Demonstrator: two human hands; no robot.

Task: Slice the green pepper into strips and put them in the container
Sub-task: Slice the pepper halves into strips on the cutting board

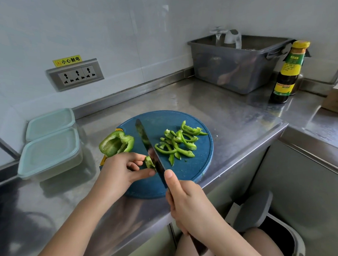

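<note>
Soft, even daylight fills my view, bright on the white wall (91, 26) and glaring in pale streaks across the steel counter (233, 115), with only faint shadows, a murky dark lower-left corner, and straight lines bowed by the wide lens.

Left hand (123, 170) palm down, fingers curled, thumb and fingertips pinching pepper piece (149, 163). Right hand (189, 205) nearer and to right, fingers wrapped round knife (147, 144) handle, thumb straight, pointing far, pressed at blade base. Both forearms bare, entering from near edge, converging. Hands close, not touching.
</note>
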